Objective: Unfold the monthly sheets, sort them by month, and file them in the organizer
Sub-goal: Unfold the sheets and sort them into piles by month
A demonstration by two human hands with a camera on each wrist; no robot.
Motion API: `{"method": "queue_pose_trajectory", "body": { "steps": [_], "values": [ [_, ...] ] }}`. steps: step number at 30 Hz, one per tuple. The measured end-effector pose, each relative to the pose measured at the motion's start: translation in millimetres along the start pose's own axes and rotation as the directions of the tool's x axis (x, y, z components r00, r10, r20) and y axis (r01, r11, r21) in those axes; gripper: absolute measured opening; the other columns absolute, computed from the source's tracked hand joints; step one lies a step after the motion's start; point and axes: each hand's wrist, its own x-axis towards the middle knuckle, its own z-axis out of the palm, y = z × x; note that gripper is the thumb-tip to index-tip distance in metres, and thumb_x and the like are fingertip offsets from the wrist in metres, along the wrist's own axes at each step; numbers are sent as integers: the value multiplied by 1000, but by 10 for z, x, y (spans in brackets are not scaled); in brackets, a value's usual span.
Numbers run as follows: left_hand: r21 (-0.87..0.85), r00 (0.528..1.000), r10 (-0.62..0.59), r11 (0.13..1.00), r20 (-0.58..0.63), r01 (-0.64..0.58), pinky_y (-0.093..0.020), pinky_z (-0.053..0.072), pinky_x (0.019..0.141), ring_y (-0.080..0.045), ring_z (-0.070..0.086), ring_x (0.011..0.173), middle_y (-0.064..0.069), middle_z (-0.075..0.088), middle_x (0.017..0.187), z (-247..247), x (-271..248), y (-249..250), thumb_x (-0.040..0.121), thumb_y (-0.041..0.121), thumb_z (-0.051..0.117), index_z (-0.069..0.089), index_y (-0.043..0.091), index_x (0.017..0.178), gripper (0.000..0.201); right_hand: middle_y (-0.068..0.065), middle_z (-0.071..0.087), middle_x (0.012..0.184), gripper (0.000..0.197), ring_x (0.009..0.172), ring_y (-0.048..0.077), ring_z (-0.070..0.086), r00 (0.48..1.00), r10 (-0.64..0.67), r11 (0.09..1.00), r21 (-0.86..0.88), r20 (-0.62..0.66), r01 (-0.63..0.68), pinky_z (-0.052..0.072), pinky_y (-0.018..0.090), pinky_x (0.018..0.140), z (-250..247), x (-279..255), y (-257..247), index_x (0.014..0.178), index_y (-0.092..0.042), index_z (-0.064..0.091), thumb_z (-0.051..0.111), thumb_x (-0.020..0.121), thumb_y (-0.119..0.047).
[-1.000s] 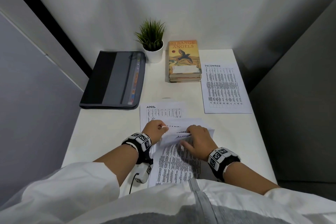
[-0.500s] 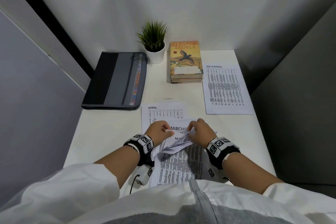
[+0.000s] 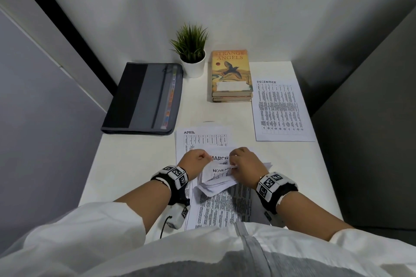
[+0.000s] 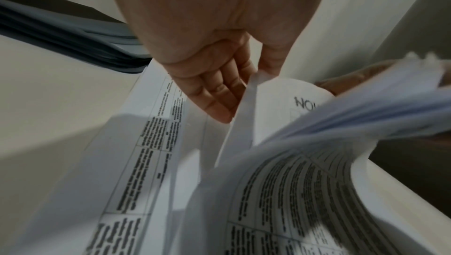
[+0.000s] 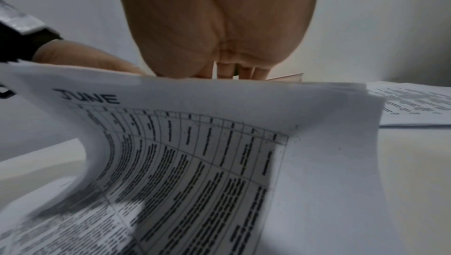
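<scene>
The monthly sheets (image 3: 217, 177) are thin printed paper, judged to be very light, limp and easily creased or torn; they can be seen bowing and fanning under their own slight weight, so they are best taken by an edge or corner, one sheet at a time, with a gentle pinch and not a squeeze. The stack is held just above the near middle of the white desk (image 3: 126, 164), over a flat sheet headed APRIL (image 3: 202, 139), while a DECEMBER sheet (image 3: 281, 110) has been laid apart to the right and the grey organizer (image 3: 144, 99) lies shut at the far left. The left hand (image 3: 194, 159) is raised with its wrist low and fingers curled downward; one top edge is pinched between thumb and fingers, as the left wrist view shows. The right hand (image 3: 244, 164) is arched over the bundle's right side, fingers bent and gripping the lifted leaves, with a NOVEMBER heading exposed between the hands. How many sheets are caught by the right hand cannot be told, since that view is blocked by a curled JUNE sheet (image 5: 195, 143).
</scene>
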Motion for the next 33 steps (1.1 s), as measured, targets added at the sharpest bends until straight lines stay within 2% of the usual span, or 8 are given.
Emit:
{"method": "queue_pose_trajectory", "body": {
  "steps": [7,13,17,19,22,25,27,33],
  "values": [
    [103,990,-19,994,-137,33,-33,46,94,-19,58,102,-3,61,113,-35,11,-20,91,17,56,66,11,103,17,4,59,84,13,78,24,55,995,-20,999,47,101,15,38,31,65,-32,-55,-105,78,-17,48,59,83,-21],
    [-32,967,-223,975,-125,221,-32,41,98,-24,52,118,-11,50,133,-119,113,-151,89,19,63,41,10,138,55,6,56,90,17,78,28,56,991,-24,999,31,128,20,42,33,63,15,-142,-121,89,-17,44,47,95,-33],
    [-50,972,-228,973,-61,225,-27,40,72,-17,51,79,-2,50,88,-143,148,-197,88,25,65,53,18,101,19,7,56,101,24,84,30,60,994,-35,999,-11,104,36,43,33,66,90,-160,-122,108,-15,55,41,98,-31],
    [-13,979,-203,979,-30,203,-26,30,59,-16,38,60,0,38,69,-132,155,-180,89,25,65,41,17,71,30,6,52,116,26,88,29,60,996,-50,999,-8,68,50,44,33,69,125,-158,-115,108,-13,59,42,99,-30],
    [44,983,-171,984,-65,174,-27,26,54,-16,33,58,-1,35,67,-103,150,-145,89,25,65,40,14,69,33,9,39,141,24,105,29,54,998,-67,998,15,13,67,47,35,78,176,-150,-97,102,-9,64,48,95,-26],
    [75,984,-174,982,-23,175,-30,39,69,-23,54,81,-7,54,89,-86,154,-129,91,28,64,58,6,99,24,10,31,150,20,114,30,49,997,-75,996,34,-33,76,49,41,83,205,-157,-79,97,-9,66,55,92,-24],
    [54,982,-191,980,-5,191,-33,43,90,-27,57,110,-10,58,118,-84,154,-123,90,29,66,52,6,128,47,11,33,149,18,114,31,49,995,-84,995,42,-60,87,50,41,83,213,-157,-69,97,-9,66,57,90,-23],
    [2,979,-200,980,-29,201,-39,45,101,-27,57,115,-6,60,126,-80,149,-86,82,25,75,53,7,129,54,10,40,142,18,114,31,47,993,-70,992,96,-98,79,48,40,85,216,-175,-69,101,-11,67,58,90,-22]
  ]
}}
